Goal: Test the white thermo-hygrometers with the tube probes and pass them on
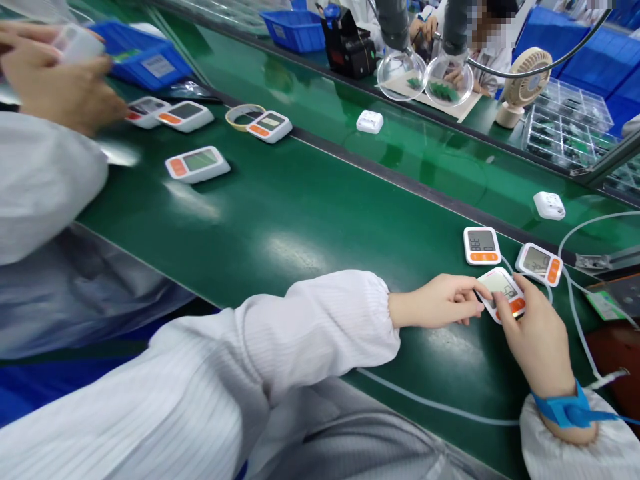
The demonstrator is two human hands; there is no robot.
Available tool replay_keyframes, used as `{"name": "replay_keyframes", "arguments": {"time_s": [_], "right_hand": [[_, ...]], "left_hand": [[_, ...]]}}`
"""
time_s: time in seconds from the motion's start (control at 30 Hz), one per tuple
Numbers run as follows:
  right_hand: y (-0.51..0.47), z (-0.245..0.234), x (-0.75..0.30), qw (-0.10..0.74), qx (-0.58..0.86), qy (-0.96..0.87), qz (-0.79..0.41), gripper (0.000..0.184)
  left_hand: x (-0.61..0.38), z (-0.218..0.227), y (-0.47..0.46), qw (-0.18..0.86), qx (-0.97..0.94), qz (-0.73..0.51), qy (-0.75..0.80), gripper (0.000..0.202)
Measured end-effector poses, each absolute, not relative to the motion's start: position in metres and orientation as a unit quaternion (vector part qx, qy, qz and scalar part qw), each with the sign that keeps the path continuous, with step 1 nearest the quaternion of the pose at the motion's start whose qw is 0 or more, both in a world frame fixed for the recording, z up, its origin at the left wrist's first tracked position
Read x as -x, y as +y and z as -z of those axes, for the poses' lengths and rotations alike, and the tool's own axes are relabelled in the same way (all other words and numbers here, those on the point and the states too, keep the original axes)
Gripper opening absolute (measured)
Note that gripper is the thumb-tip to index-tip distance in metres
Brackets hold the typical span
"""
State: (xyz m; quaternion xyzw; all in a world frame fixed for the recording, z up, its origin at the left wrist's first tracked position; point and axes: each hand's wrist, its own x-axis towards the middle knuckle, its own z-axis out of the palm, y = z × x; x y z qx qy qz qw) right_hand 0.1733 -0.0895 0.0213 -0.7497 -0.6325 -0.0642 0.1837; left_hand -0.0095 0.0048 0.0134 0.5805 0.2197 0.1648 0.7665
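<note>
A glossy green work surface runs diagonally across the frame, bordered by a dark strip. Beyond it, on a second green surface, two small white square pieces lie well apart, one at upper center, the other at right. Two grey tubes with clear round ends hang at the top, near a beige fan and clear compartment trays at upper right. Blue bins fill the corner behind them, and another worker's hands are partly visible at top center. At upper left, a co-worker's blurred hands hold a white object near a blue tray; four white-and-orange units lie nearby, one touching a roll of tape.

At lower right, a white-sleeved person bends both hands over a white-and-orange display device, just beside two similar devices. The left hand reaches across from the left, palm down, index finger extended to the device's edge, the other fingers loosely curled. The right hand, a blue strap at its wrist, angles up from below, thumb over the device's face and index finger at its upper edge. Whether either hand grips it cannot be told.
</note>
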Motion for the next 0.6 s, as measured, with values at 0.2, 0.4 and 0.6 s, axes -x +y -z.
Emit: {"name": "replay_keyframes", "arguments": {"time_s": [0.2,0.4,0.6], "right_hand": [[-0.087,-0.020,-0.172,0.239,0.676,-0.691,0.093,0.051],[-0.094,-0.034,-0.150,0.330,0.579,-0.746,-0.010,0.015],[-0.110,-0.038,-0.124,0.175,0.444,-0.824,-0.306,0.034]], "left_hand": [[0.009,-0.011,0.003,0.678,-0.673,-0.192,0.225,0.010],[0.012,-0.014,0.006,0.599,-0.744,-0.205,0.215,0.014],[0.013,-0.009,0.024,0.595,-0.715,-0.247,0.272,0.023]]}}
